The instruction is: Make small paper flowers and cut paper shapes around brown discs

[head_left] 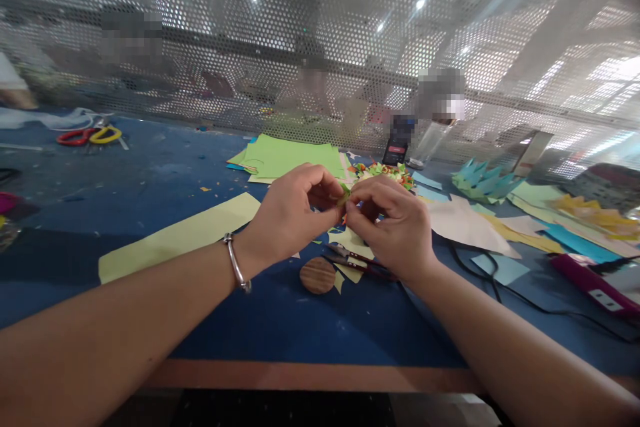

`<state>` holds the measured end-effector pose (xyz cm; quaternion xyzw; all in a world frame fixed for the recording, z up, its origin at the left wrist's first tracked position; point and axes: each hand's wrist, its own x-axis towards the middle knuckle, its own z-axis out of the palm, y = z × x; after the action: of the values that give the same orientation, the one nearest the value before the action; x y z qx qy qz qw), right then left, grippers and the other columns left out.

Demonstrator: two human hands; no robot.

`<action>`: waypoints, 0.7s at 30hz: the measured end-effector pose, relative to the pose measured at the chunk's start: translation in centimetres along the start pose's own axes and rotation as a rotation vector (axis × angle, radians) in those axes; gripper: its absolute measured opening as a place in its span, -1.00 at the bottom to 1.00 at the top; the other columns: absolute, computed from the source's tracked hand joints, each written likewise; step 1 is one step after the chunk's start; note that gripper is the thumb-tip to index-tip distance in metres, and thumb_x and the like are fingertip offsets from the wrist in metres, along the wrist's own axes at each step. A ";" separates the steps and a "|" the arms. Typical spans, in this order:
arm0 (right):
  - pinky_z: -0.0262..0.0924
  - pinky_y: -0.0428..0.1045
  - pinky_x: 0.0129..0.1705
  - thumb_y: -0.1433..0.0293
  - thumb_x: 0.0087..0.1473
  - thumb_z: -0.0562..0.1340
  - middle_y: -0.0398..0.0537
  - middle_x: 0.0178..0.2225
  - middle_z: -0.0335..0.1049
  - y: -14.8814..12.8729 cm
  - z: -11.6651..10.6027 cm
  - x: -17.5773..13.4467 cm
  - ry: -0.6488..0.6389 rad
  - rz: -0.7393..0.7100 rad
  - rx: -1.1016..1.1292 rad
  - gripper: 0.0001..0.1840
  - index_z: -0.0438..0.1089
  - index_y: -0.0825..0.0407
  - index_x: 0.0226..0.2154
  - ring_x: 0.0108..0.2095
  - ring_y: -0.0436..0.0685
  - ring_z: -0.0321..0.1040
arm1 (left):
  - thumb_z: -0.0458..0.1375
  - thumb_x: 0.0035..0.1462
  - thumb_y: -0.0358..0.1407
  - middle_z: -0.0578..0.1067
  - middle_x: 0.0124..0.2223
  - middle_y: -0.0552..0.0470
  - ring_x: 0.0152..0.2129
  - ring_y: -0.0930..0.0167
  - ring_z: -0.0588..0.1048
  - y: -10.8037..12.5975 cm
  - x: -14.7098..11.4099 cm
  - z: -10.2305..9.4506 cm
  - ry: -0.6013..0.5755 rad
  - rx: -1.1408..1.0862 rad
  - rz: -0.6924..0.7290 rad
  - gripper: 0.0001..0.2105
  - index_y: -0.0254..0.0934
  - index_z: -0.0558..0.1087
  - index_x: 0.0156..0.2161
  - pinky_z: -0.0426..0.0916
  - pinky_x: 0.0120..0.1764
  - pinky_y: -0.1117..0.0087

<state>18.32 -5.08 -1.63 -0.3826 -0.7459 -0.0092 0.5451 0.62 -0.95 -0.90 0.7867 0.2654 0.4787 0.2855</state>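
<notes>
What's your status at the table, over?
Left hand and right hand pinching small green paper piece. Scissors and round wooden disc lying nearby. Nothing visibly blocking.

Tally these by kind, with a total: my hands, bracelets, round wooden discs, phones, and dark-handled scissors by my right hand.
Hands: 2 (left hand and right hand, fingertips together at some green paper)
Bracelets: 1 (bracelet)
Round wooden discs: 1 (wooden disc)
Phones: 1 (phone)
Dark-handled scissors: 1 pair (scissors)
Total: 6
</notes>
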 end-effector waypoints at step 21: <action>0.26 -0.05 -0.45 0.55 0.08 0.25 -0.09 -0.37 0.44 0.1 0.1 -0.1 -0.050 -0.019 -0.031 -0.84 0.40 -0.01 -0.45 -0.44 0.03 0.32 | 0.28 0.04 -0.40 0.61 -0.39 0.05 -0.48 0.42 0.55 -0.1 0.3 -0.5 -0.027 -0.040 -0.142 -0.93 -0.28 0.57 -0.31 0.38 -0.49 0.47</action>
<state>18.30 -5.02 -1.81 -0.3840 -0.7627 -0.0164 0.5201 0.23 -0.56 -0.62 0.7664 0.3071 0.4518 0.3380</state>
